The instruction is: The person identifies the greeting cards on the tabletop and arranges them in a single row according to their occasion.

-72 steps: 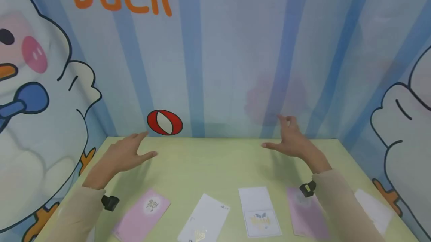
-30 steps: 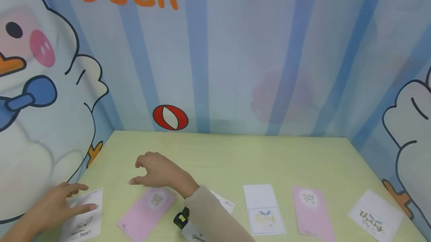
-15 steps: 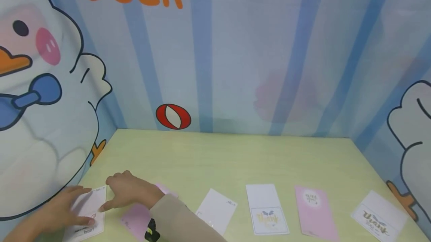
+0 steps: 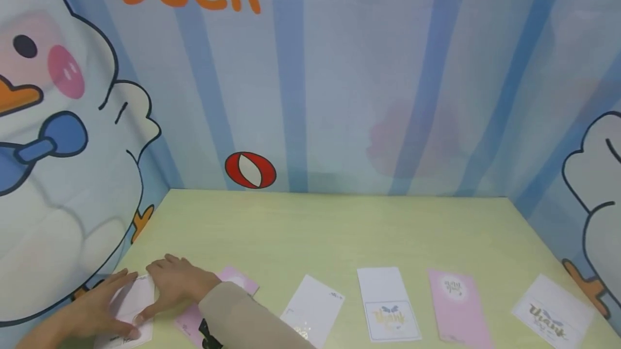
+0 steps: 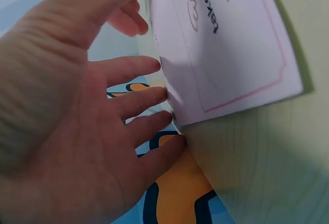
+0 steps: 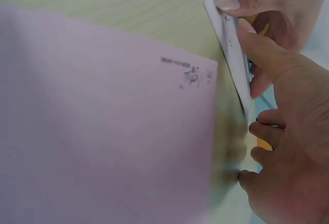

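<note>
At the table's left end, both hands are on a white greeting card (image 4: 133, 301) with a thin pink border and printed script. My left hand (image 4: 92, 306) lies along its left edge, thumb on the card's face. In the left wrist view, the straight fingertips (image 5: 149, 96) touch the card's edge. From the other side comes my right hand (image 4: 179, 282), its thumb on the card near the left thumb, its fingers at the far edge. The right wrist view has both thumbs close together on the card (image 6: 230, 39). Part of the card is hidden under the hands.
A pink card (image 4: 242, 279) lies under the right forearm. Further right are a white card (image 4: 312, 306), a white "thank" card (image 4: 388, 314), another pink card (image 4: 458, 306) and another "thank" card (image 4: 553, 311). A striped duck backdrop (image 4: 339, 79) stands behind the pale table (image 4: 335, 230).
Both hands came back from the far part of the table to the leftmost card. The right hand crossed leftward over the pink card, and both thumbs moved closer together on the white one.
</note>
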`<state>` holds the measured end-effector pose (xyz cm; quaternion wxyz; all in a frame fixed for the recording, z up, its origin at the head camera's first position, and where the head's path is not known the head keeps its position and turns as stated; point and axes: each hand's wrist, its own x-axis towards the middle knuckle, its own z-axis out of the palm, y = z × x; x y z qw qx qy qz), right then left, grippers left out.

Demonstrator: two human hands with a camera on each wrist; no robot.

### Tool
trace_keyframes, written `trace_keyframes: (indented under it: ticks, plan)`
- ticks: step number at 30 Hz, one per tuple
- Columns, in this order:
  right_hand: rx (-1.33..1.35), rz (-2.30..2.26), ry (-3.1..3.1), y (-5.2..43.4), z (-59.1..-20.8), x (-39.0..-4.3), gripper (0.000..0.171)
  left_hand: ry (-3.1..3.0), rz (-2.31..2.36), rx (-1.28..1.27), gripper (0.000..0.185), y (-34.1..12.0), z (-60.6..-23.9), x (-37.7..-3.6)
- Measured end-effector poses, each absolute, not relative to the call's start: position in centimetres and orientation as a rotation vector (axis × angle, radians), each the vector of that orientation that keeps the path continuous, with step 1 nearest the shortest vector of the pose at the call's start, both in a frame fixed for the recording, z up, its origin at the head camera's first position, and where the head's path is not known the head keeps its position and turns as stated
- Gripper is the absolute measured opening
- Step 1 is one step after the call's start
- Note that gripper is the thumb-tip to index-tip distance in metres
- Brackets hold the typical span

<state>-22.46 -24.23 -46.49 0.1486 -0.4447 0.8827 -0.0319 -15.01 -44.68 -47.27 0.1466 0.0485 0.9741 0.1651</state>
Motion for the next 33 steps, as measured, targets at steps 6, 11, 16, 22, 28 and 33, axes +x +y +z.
trace_keyframes:
  ticks: [6, 11, 16, 22, 28, 33]
  plan:
    - [-1.297, -0.035, 2.561, -25.0, -47.2, -22.3, 0.092, 2.777, 0.488, 0.118, 0.115, -44.3, -47.1, -15.0]
    - [-1.289, 0.019, 2.545, -25.1, -47.2, -22.0, 0.094, 2.801, 0.483, 0.151, 0.111, -43.9, -46.9, -14.9]
    - [-1.298, 0.052, 2.539, -24.8, -47.1, -21.8, 0.086, 2.818, 0.471, 0.172, 0.112, -43.9, -47.2, -15.1]
    - [-1.312, -0.029, 2.542, -25.1, -47.3, -21.7, 0.08, 2.858, 0.433, 0.11, 0.112, -44.0, -47.5, -15.0]
    - [-1.303, -0.078, 2.548, -25.1, -47.3, -21.2, 0.077, 2.875, 0.403, 0.078, 0.111, -43.9, -47.8, -14.8]
    - [-1.224, -0.148, 2.564, -24.9, -47.1, -21.1, 0.086, 2.834, 0.395, 0.013, 0.12, -43.4, -47.8, -15.1]
